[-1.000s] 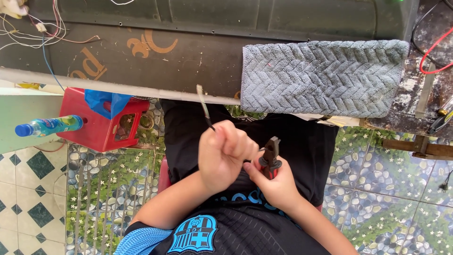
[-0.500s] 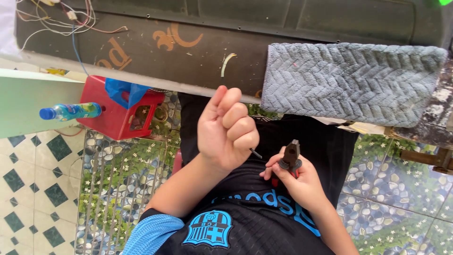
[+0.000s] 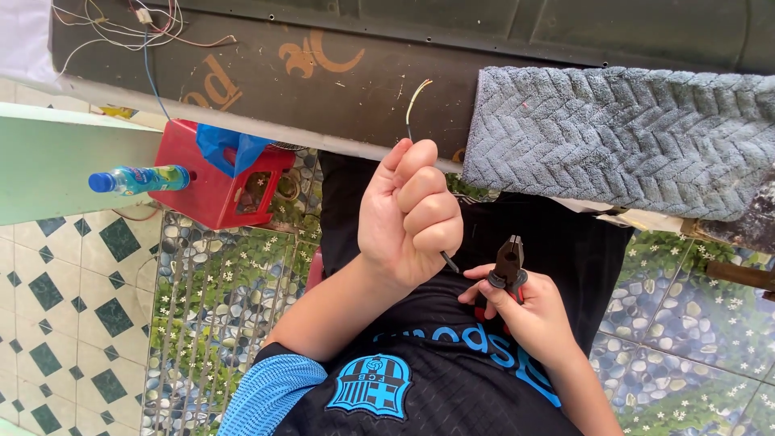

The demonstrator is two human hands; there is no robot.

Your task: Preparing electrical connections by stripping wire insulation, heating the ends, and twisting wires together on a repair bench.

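Note:
My left hand (image 3: 410, 214) is closed in a fist around a thin wire (image 3: 413, 101). The wire's pale end curves up above the fist, and a short dark end pokes out below. My right hand (image 3: 529, 311) rests lower, over my lap, gripping small pliers (image 3: 508, 262) with black jaws and red handles. The jaws point up, a little to the right of the wire's lower end, without touching it.
A dark board (image 3: 323, 73) with a grey towel (image 3: 622, 137) over its right part lies ahead. Loose wires (image 3: 153, 28) sit at its far left. A red stool (image 3: 214, 182) with a blue bag and a plastic bottle (image 3: 137, 179) stand left on the tiled floor.
My left hand has pulled back from the pliers and risen, fist around the wire. The pliers have come off the wire and now sit apart in my right hand.

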